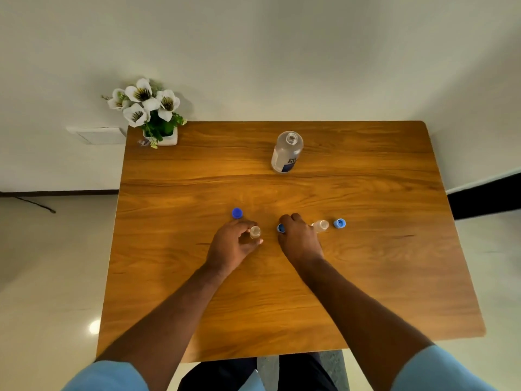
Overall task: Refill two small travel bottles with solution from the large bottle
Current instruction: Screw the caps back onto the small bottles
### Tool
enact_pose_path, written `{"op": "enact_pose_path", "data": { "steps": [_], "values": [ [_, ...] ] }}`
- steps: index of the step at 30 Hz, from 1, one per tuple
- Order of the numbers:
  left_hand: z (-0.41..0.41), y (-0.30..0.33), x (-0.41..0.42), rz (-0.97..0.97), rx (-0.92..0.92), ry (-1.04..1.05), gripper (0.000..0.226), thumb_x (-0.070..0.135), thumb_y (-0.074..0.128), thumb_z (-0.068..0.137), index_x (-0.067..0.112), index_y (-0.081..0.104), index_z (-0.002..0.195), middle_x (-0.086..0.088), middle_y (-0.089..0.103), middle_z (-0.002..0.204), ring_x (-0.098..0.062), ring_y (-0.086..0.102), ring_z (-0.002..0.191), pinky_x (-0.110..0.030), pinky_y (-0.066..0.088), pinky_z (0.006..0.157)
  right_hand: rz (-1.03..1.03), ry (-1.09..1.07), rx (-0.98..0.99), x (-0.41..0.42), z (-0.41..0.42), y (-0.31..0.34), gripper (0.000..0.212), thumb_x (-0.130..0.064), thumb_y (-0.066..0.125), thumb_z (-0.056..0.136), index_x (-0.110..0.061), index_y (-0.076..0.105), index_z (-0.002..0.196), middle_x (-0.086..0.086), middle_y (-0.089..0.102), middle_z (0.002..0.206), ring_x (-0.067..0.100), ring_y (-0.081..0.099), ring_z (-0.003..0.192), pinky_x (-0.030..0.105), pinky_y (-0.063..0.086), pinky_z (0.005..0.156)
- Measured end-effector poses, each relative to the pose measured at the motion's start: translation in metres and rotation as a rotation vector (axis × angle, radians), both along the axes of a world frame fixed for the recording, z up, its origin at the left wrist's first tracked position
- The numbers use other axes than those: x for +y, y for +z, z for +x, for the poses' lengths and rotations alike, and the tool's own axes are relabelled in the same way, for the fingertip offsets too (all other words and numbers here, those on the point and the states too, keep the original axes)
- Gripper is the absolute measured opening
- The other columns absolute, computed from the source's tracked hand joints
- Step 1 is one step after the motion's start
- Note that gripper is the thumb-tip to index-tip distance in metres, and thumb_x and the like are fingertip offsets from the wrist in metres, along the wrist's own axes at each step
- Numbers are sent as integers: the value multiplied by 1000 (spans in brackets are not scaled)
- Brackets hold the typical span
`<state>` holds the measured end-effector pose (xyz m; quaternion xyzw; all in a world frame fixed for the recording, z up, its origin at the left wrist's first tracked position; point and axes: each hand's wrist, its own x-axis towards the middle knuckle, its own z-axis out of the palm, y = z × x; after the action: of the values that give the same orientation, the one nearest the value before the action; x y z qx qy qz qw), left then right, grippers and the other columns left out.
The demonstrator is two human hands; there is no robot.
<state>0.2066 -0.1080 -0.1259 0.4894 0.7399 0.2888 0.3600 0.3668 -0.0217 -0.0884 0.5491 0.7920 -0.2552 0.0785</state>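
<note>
The large clear bottle (287, 152) with a blue label stands uncapped at the far middle of the wooden table (366, 277). My left hand (232, 244) grips a small open travel bottle (255, 232), upright on the table. My right hand (297, 238) rests over a light blue cap (280, 228), fingers curled on it. A second small clear bottle (320, 226) stands open just right of that hand. Another light blue cap (339, 223) lies beside it. A dark blue cap (237, 213) lies just beyond my left hand.
A white pot of white flowers (152, 114) stands on the table's far left corner against the wall. Pale floor surrounds the table on both sides.
</note>
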Motion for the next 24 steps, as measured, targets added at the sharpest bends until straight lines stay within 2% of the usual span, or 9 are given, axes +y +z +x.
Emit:
{"op": "enact_pose_path", "data": {
  "steps": [4,7,11,14,16,19,21,24],
  "values": [
    [3,23,1,24,-86,48,40,26,85,80,21,72,118,7,74,117,-7,67,107,-29,56,93,-12,-144,250,-7,8,31,16,-14,60,82,-18,59,97,1,63,88,17,60,71,28,45,54],
    [4,49,7,67,-139,70,38,22,85,80,22,74,116,12,73,110,-4,68,103,-29,57,92,-32,-190,463,-10,15,69,22,-12,66,78,-25,61,95,-7,66,76,9,63,66,29,50,52],
    [7,93,22,136,-193,107,33,22,84,81,30,73,110,21,71,106,3,66,102,-21,54,87,9,-172,636,1,27,121,26,-13,73,79,-28,69,99,-13,70,85,4,67,77,23,54,63],
    [12,129,35,196,-207,126,31,26,84,81,28,74,110,16,73,110,1,67,104,-20,55,85,39,-180,737,16,36,162,25,-20,78,82,-27,71,105,-14,72,92,-1,68,82,17,55,69],
    [17,152,45,254,-222,141,33,27,85,81,25,74,112,13,73,112,-3,67,106,-21,58,85,41,-186,789,29,41,188,25,-21,78,83,-25,71,107,-12,74,93,-3,69,83,19,57,70],
    [29,189,61,363,-210,156,33,18,84,81,17,72,111,7,71,110,-5,65,104,-12,56,76,80,-84,822,52,53,231,30,-19,76,86,-26,70,114,-16,74,91,-7,68,85,21,58,74],
    [34,211,75,419,-194,155,33,19,84,81,15,72,111,1,71,107,-9,66,101,-18,58,79,114,-19,831,70,58,259,38,-22,78,83,-30,67,118,-13,75,92,-3,70,85,21,58,78],
    [42,250,96,494,-155,142,33,30,85,80,19,73,109,4,73,100,-13,69,97,-33,60,86,214,53,845,95,67,305,37,-22,84,76,-27,60,103,-8,75,83,1,71,75,18,57,70]
  ]
}}
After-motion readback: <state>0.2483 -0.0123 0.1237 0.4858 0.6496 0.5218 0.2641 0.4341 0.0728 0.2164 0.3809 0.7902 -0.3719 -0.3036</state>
